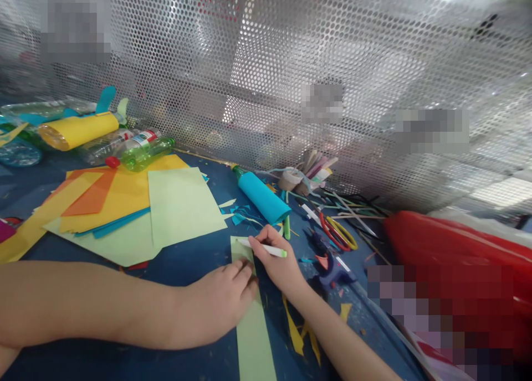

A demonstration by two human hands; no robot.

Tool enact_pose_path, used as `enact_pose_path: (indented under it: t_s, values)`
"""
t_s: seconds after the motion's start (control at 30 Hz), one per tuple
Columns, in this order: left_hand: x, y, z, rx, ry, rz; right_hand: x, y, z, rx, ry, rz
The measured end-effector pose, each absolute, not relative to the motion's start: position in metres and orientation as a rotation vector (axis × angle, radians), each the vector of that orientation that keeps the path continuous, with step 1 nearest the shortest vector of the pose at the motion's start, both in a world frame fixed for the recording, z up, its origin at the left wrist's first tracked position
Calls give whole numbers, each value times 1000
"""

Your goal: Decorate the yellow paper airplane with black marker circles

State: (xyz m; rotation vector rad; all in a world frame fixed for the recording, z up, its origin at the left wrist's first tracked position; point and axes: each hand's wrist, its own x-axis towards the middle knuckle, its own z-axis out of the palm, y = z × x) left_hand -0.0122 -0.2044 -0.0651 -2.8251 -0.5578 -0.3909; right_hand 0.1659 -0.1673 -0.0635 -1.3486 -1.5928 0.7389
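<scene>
A long light-green paper strip (254, 336) lies on the blue table (195, 262). My left hand (218, 303) rests flat on the strip, fingers pressed down on its left side. My right hand (277, 262) pinches a white pen with a green end (266, 248), its tip touching the strip's top end. A bottle wrapped in cyan paper (262, 197) lies just beyond my right hand.
Sheets of yellow, orange and light-green paper (183, 204) lie at left with plastic bottles (137, 151) and a yellow-wrapped bottle (77, 130). Scissors (338, 232), a glue gun (332, 267), sticks and paper scraps clutter the right. A red bag (453, 253) sits far right. A perforated metal screen (291, 65) backs the table.
</scene>
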Motion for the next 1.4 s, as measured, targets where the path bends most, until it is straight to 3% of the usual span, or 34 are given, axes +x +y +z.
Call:
enact_pose_path:
  t_s: [0.53, 1.23, 1.4]
  values:
    - [-13, -204, -64, -2868, -542, -349, 166, -170, -50, -1403, -1540, 511]
    - [-13, -204, -60, -2891, -559, -301, 168, -173, -48, -1376, -1453, 564]
    - [-14, -203, -59, -2932, -555, -300, 172, -171, -51, -1314, -1160, 603]
